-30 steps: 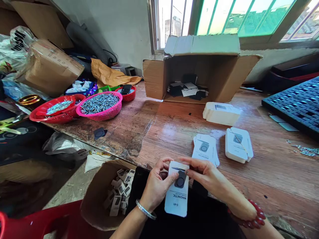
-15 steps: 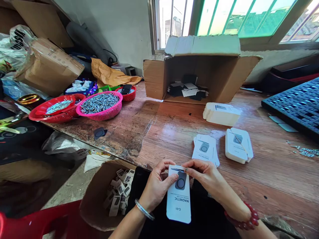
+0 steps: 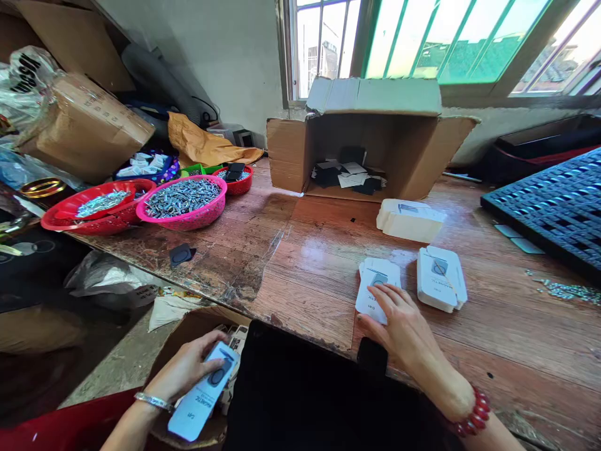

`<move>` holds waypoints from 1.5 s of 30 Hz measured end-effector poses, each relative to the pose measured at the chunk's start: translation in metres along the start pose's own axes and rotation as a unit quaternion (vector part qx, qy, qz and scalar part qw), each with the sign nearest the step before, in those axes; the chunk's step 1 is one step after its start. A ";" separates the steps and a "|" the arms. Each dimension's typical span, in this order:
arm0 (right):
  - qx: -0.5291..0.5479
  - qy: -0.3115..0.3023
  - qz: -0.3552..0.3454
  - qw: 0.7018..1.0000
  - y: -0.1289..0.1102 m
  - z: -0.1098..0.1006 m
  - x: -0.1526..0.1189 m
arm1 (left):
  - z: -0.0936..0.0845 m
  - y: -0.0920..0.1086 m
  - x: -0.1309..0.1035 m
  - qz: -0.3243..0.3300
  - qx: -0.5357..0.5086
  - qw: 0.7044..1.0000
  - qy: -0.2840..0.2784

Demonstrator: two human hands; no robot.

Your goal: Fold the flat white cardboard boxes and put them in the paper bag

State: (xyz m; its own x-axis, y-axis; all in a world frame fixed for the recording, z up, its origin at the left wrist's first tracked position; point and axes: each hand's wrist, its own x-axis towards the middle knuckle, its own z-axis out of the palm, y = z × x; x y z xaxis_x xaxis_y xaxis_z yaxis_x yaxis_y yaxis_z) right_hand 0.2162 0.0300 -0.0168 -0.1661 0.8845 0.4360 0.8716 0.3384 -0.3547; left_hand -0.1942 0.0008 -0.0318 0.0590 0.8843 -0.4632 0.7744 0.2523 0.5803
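My left hand (image 3: 190, 369) grips a printed card (image 3: 204, 391) over the floor box (image 3: 181, 354); my right (image 3: 401, 322) reaches palm-down, fingers on the card stack (image 3: 379, 279), on the wooden table (image 3: 310, 275) beneath the window (image 3: 434, 44).

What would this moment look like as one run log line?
left hand: holding card over floor box | right hand: on card pile | banded card stack: on table, untouched
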 end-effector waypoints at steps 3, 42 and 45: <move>-0.090 -0.035 0.003 0.995 0.018 0.003 -0.005 | -0.001 -0.029 0.007 -0.054 0.055 0.996 0.045; 0.297 -0.227 0.033 0.927 -0.064 -0.038 0.020 | 0.101 0.168 -0.009 0.046 -0.568 0.757 -0.320; 0.286 -0.198 0.052 0.936 -0.066 -0.036 0.018 | 0.099 0.170 -0.006 0.040 -0.584 0.753 -0.301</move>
State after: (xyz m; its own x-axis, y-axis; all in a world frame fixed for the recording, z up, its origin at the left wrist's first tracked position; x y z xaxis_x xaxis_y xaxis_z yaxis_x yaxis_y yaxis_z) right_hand 0.1726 0.0126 0.0442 -0.3501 0.9338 0.0745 0.5217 0.2604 -0.8124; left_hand -0.0010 -0.0005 0.0033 0.6224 0.6656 -0.4119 -0.3084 0.6921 0.6526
